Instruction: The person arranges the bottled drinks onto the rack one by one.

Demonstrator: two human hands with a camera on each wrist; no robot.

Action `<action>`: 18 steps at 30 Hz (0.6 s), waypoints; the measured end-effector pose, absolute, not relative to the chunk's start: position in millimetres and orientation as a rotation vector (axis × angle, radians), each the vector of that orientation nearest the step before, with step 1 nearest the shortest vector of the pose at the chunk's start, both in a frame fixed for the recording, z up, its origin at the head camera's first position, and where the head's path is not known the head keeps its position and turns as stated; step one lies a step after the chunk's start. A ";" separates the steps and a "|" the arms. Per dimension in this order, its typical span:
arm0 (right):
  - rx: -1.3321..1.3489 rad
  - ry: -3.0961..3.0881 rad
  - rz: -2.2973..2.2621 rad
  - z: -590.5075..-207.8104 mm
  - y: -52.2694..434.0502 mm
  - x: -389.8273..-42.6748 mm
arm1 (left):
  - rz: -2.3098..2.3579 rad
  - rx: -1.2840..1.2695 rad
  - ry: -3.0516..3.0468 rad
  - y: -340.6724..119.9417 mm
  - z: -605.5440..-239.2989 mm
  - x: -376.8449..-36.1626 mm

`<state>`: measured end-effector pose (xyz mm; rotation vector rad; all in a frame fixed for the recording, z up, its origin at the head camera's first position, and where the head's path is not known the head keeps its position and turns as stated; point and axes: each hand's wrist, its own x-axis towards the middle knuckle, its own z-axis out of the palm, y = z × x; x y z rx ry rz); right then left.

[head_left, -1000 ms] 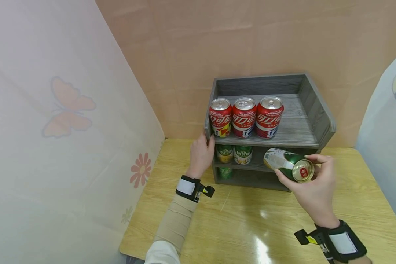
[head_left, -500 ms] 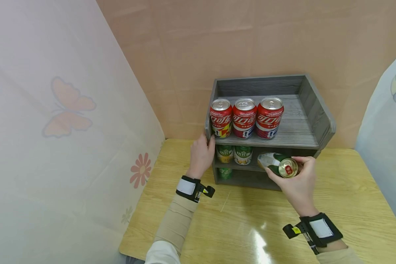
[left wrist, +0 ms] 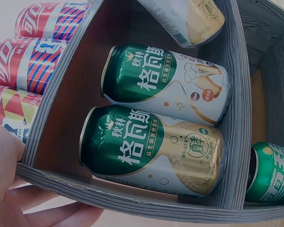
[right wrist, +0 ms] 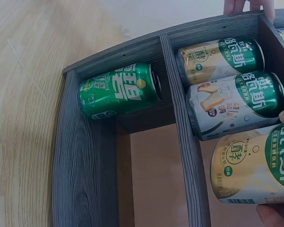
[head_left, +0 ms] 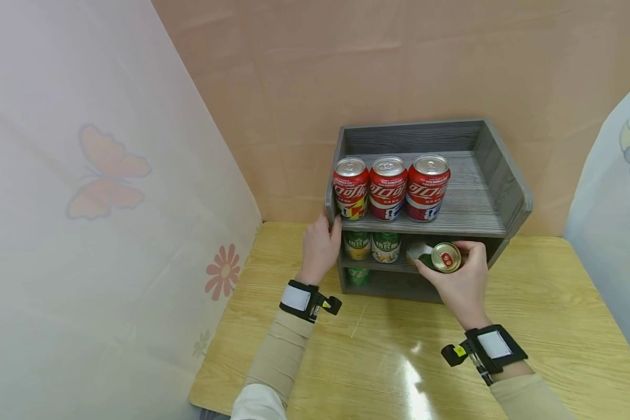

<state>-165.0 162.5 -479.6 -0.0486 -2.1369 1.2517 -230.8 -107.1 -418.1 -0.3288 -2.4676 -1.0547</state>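
Observation:
My left hand (head_left: 317,248) holds the left side panel of a grey wooden shelf (head_left: 485,186), thumb at its front edge. My right hand (head_left: 462,289) grips a green, white and gold drink can (right wrist: 251,165), tilted with its gold top (head_left: 445,257) toward me. The can's bottom end is inside the middle compartment. Two similar cans stand at that compartment's left: a gold-and-green can (left wrist: 156,151) and a white-and-green can (left wrist: 170,82). The held can is right of them; the left wrist view shows only part of it.
Three red cola cans (head_left: 388,189) stand in a row on the top shelf, toward the left. A green soda can (right wrist: 118,90) is in the bottom compartment's left end. The shelf stands on a wooden table (head_left: 378,350), before a beige backdrop (head_left: 399,70).
My right hand has carried the can leftward, and its bottom end has gone into the middle compartment. The can's top now faces me more directly. My left hand has stayed on the shelf's side.

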 end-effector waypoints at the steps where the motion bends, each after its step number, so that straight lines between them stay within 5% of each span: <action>1: -0.048 -2.142 1.256 -479.3 162.0 -165.9 | -1.055 -0.328 -2.468 -107.1 -418.1 -230.8; 18: 0.038 -2.229 1.199 -479.6 161.9 -188.5 | -1.068 -0.331 -2.458 -108.2 -417.8 -231.8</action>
